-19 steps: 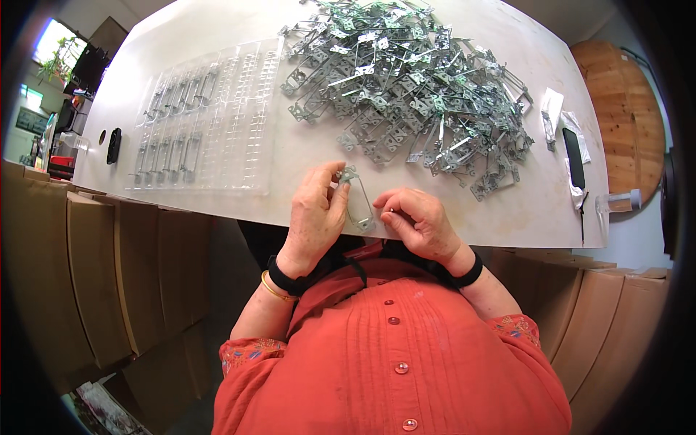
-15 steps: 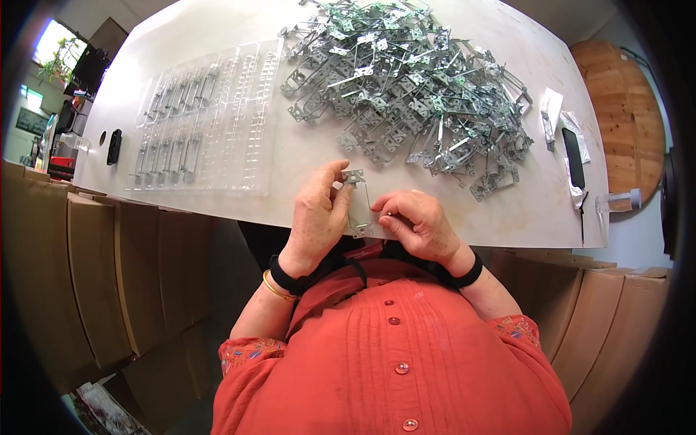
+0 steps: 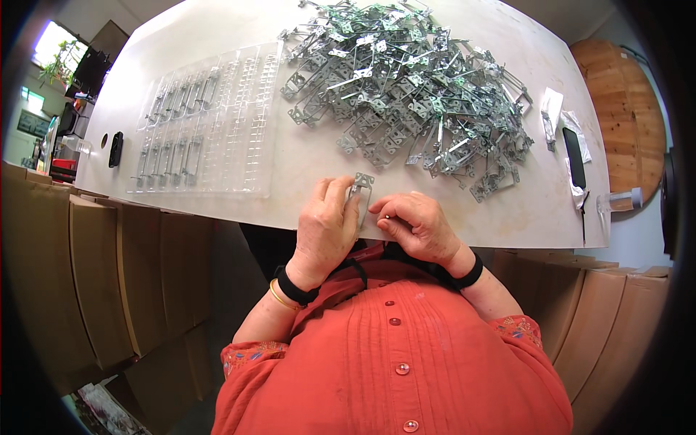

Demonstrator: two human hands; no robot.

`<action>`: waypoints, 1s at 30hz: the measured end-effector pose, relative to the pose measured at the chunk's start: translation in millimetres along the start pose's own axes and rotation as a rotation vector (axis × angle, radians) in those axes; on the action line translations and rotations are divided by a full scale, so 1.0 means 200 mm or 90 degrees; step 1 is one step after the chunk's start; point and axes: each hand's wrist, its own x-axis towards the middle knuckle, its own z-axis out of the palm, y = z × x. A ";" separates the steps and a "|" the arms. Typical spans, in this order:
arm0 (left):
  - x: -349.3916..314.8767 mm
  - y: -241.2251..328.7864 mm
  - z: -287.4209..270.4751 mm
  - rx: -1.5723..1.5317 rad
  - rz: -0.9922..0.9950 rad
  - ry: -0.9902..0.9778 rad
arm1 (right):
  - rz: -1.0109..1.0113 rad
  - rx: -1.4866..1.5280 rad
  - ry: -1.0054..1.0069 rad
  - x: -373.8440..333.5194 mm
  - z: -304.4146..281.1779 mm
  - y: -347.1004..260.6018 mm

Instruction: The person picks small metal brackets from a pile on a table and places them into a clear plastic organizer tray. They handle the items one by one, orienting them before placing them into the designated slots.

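The left hand (image 3: 325, 228) has its thumb and fingers closed on a grey metal bracket (image 3: 364, 179), whose flat, pierced end plate sticks out just beyond the fingertips while the rest runs back toward the body, partly hidden behind the thumb. Just to the right of those fingers, the right hand (image 3: 419, 226) is curled, its index finger pointing at the bracket and its thumb drawn in; a tiny bright spot shows between them, but I cannot tell whether they grip anything or touch the bracket. Behind the fingers, on the wrists, sit a left black band (image 3: 296, 290) with a gold bangle (image 3: 281, 296) next to it and a right black band (image 3: 467, 270). The pale table (image 3: 312, 156) spreads out beneath and beyond the fingertips. Ahead of them, and reaching off to the right, a big tangled pile of metal brackets (image 3: 406, 94) covers much of it. To the left of the left fingers lies a clear plastic tray (image 3: 235, 123), with two rows of metal parts (image 3: 168, 161) in its left portion. Well to the right of the right fingers lies a dark flat slab (image 3: 574, 157), and beyond the table's edge stands a rounded wooden board (image 3: 627, 123).
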 end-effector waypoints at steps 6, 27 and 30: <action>-0.04 0.06 -0.02 0.088 0.054 0.007 | 0.012 0.010 0.008 0.00 0.00 0.00; -0.04 -0.01 -0.06 0.091 0.051 0.033 | 0.041 -0.057 0.161 0.00 0.05 0.00; -0.05 0.01 -0.06 0.089 0.042 0.027 | 0.040 -0.055 0.164 0.00 0.05 0.00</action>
